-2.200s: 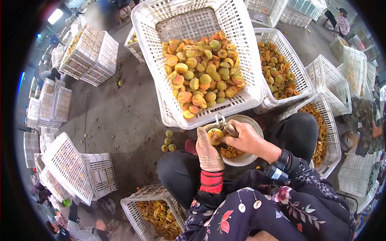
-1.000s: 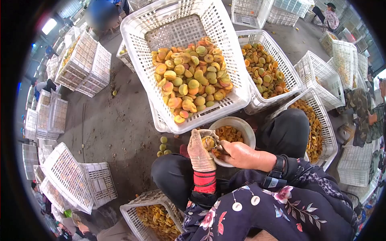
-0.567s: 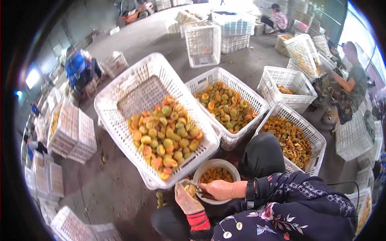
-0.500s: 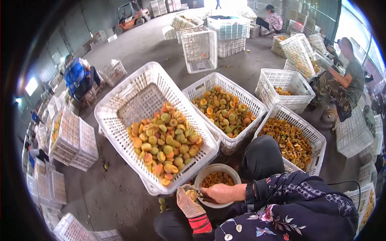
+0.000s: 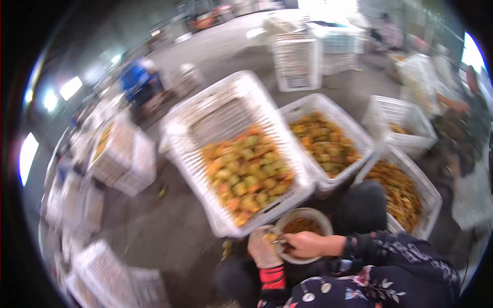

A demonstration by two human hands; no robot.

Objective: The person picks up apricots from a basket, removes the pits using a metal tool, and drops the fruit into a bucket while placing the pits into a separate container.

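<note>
My left hand [image 5: 264,248], in a pale glove with a red-striped cuff, is closed around a yellowish apricot half [image 5: 270,237]. Against that fruit, the bare fingers of my right hand [image 5: 307,244] grip a small tool [image 5: 280,241], apparently metal; blur hides its exact kind. Both hands are over the near left side of a white bowl [image 5: 327,222], which holds brown-orange fruit scraps [image 5: 302,226]. Just beyond the hands, a tilted white crate [image 5: 187,163] carries many green and orange apricot halves [image 5: 247,174].
Another crate [image 5: 362,134] of halved fruit stands behind, and a crate [image 5: 430,205] of darker pieces is at my right knee. Stacked crates [image 5: 123,159] are at left. Co-workers sit at the left [image 5: 141,84] and right [image 5: 470,120].
My view has swung left, so the crates and my hands appear farther right, and the picture is blurred. Both hands stay together at the fruit beside the bowl.
</note>
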